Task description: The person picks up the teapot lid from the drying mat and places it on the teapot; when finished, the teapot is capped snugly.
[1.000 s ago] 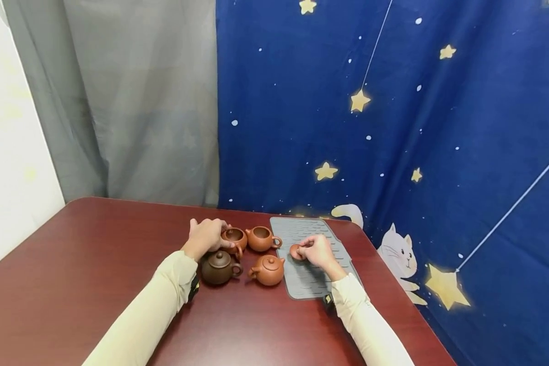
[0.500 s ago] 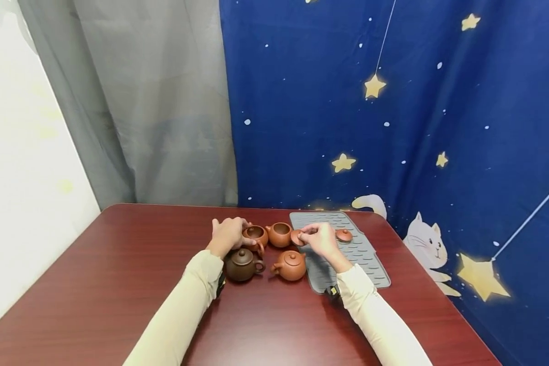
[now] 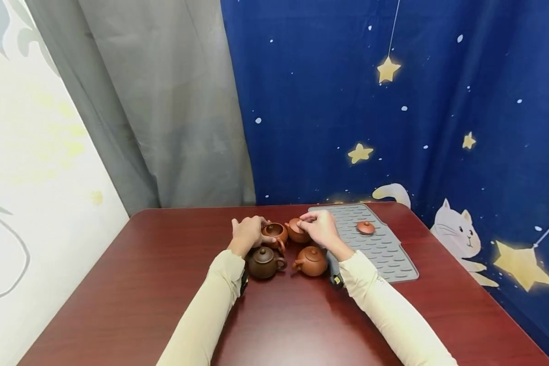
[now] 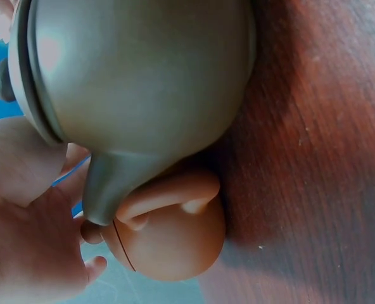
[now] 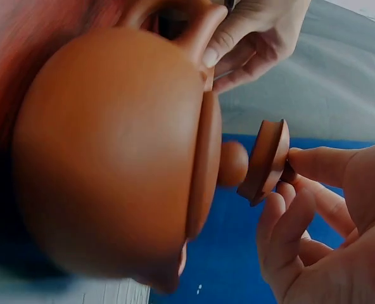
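My left hand (image 3: 248, 234) grips an open reddish-brown teapot (image 3: 281, 233), thumb on the near side and fingers across at the far rim. Between the fingertips of my right hand (image 3: 322, 229), a small round teapot lid (image 5: 270, 155) is pinched by its knob. That lid is close over the mouth of another reddish-brown teapot (image 3: 297, 236) at the back. Nearer me stand a dark brown lidded teapot (image 3: 262, 264) and an orange-brown lidded teapot (image 3: 312, 262). The dark one fills much of the left wrist view, hiding the gripped pot there.
A grey ridged mat (image 3: 389, 259) lies to the right, with a second loose lid (image 3: 365, 227) on it. All of this is on a dark red wooden table (image 3: 274, 325). Grey and blue starry curtains (image 3: 325, 101) hang behind.
My right hand has carried the lid leftward from the mat to over the back teapot. The loose lid on the mat has come into sight. My left hand keeps its hold; the head view has shifted.
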### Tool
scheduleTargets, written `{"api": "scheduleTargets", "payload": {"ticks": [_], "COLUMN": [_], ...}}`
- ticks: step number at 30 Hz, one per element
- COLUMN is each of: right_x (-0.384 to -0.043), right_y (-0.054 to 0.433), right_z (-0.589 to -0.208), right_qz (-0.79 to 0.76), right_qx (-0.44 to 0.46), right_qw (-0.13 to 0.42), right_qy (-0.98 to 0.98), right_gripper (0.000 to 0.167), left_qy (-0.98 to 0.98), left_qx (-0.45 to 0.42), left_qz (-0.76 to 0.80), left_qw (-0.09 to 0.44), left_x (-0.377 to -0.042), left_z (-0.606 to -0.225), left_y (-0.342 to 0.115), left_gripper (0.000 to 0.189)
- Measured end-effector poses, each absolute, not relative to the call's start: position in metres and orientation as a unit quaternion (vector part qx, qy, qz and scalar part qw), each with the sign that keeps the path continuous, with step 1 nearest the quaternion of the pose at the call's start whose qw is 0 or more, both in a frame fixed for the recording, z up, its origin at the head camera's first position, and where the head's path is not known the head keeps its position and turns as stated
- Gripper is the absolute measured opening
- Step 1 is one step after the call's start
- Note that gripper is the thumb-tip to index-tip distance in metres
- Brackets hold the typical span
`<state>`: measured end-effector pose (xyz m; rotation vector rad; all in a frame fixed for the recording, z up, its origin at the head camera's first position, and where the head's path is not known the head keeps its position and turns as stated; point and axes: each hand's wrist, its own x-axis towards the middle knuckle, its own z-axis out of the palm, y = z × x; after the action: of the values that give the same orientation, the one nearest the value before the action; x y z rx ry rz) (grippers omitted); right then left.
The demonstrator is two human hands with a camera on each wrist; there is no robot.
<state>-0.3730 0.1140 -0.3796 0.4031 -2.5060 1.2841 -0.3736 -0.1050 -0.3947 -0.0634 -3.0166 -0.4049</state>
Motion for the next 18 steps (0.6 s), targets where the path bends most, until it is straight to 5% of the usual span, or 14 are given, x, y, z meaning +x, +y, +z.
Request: {"api": "scheduleTargets", "payload": {"ticks": [18], "right_x": [-0.387], "right_y": [0.069], "right_z": [-0.373], "right_qz": [0.447], "right_qx": [0.158], "right_qw": [0.139], "right_qy": [-0.869], "right_gripper": [0.01], "left_qy": [-0.989], "left_qx": [-0.037], "left_qz": [-0.121], "left_qw": [0.08], "left_x": [-0.374], "left_z": [-0.378], "left_y": [-0.122], "left_gripper": [0.061]}}
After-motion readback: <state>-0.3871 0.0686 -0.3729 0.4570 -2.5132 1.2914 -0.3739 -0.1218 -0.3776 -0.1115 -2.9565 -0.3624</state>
